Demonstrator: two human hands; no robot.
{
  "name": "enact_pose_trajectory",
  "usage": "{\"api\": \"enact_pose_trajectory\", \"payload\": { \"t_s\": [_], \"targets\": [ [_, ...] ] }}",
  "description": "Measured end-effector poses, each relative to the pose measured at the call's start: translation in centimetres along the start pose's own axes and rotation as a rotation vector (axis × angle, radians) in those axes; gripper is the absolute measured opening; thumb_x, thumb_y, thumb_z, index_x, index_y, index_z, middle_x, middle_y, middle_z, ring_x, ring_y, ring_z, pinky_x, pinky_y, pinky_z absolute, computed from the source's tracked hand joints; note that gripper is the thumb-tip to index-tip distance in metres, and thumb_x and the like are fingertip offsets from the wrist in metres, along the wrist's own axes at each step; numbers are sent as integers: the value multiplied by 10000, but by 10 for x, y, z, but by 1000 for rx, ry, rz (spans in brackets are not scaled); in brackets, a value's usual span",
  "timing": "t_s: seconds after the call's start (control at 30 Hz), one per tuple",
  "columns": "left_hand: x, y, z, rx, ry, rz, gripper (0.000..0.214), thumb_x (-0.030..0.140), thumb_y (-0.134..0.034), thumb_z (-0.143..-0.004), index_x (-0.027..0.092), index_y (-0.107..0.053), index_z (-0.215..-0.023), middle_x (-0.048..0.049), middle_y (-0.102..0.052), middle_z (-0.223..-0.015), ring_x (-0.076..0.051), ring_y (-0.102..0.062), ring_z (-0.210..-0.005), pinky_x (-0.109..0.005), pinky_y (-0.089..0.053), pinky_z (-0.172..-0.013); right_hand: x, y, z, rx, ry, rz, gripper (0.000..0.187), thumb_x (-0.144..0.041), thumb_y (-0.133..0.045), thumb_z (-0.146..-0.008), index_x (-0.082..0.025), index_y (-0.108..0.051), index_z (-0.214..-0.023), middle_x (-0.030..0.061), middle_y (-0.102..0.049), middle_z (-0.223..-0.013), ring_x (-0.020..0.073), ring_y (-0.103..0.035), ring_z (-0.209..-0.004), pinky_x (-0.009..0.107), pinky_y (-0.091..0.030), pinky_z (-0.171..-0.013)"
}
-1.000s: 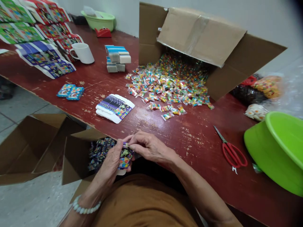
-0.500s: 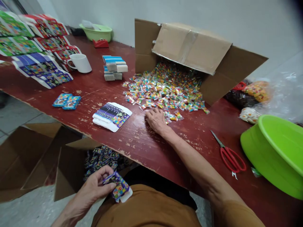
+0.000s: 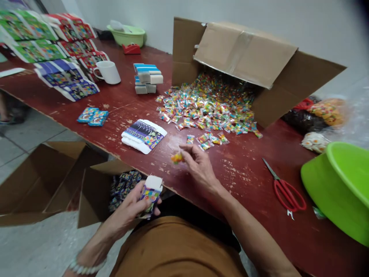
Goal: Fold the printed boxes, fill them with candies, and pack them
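My left hand (image 3: pixel 137 202) is closed around a small purple printed candy box (image 3: pixel 151 194), held upright at the table's near edge with its white end flap standing up. Between the fingertips of my right hand (image 3: pixel 198 163) is a wrapped candy (image 3: pixel 177 157), orange and yellow in clear film, just above the tabletop. Beyond that hand lie several loose wrapped candies (image 3: pixel 206 144). A large heap of candies (image 3: pixel 207 104) spills from a cardboard carton (image 3: pixel 245 54) lying on its side. To the left is a stack of flat purple boxes (image 3: pixel 144 135).
Red-handled scissors (image 3: pixel 284 188) and a green basin (image 3: pixel 331 184) are on the right. Small blue boxes (image 3: pixel 93 116), a white mug (image 3: pixel 108 72) and stacked printed cartons (image 3: pixel 69 77) stand left. Below the edge, an open carton (image 3: pixel 95 196) contains many dark purple packets (image 3: pixel 125 188).
My right hand has drawn back from the candies toward me with one in its fingers. My left hand has raised and turned the box so its white flap points up.
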State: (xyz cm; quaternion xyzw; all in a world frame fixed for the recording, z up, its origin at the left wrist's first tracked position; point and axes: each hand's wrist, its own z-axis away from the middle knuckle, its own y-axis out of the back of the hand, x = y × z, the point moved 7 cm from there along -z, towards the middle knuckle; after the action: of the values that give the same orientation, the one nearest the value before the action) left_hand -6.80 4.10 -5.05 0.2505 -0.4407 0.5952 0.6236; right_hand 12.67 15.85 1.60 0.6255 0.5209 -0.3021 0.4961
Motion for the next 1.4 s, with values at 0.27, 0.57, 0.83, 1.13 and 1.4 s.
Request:
{"api": "enact_pose_trajectory", "payload": {
  "t_s": [0.27,0.57,0.83,1.13,1.4],
  "targets": [
    [26,-39,-1,6,-142,-7,499,228,-629,-743,207,-476,-1218,19,-679,-789,-124,-587,-574,-244,-474,-579,-37,-25,38,-139,17,-55,64,-214,-656,-871,-196,-711,-843,30,-682,-811,155,-633,-767,293,-515,-748],
    [30,-39,-4,106,-60,350,604,604,-673,-777,127,-615,-1143,-47,-695,-671,-196,-639,-502,-298,-528,-478,-4,-51,59,-309,-542,-771,425,-459,-837,-739,-248,-637,-1049,1,-642,-906,128,-600,-731,244,-535,-623],
    [26,-38,-6,125,-172,334,508,438,-782,-773,218,-577,-1182,-36,-719,-910,-172,-664,-599,-256,-546,-457,-23,-40,55,-307,-26,-273,206,-429,-693,-894,-229,-743,-899,70,-673,-1056,170,-663,-870,300,-571,-741],
    [29,-44,-7,59,-63,481,662,612,-588,-884,183,-528,-1384,-63,-738,-817,-183,-656,-529,-278,-539,-451,-20,-47,59,-347,-272,-269,165,-334,-691,-862,-172,-720,-847,22,-706,-726,126,-634,-555,255,-518,-548],
    [25,-38,-9,128,-87,497,661,594,-667,-819,143,-652,-1302,-107,-772,-944,-201,-684,-637,-255,-532,-458,-32,-52,51,-372,-177,-403,166,-311,-678,-889,-205,-636,-769,27,-732,-874,149,-679,-700,331,-578,-673]
  ]
}}
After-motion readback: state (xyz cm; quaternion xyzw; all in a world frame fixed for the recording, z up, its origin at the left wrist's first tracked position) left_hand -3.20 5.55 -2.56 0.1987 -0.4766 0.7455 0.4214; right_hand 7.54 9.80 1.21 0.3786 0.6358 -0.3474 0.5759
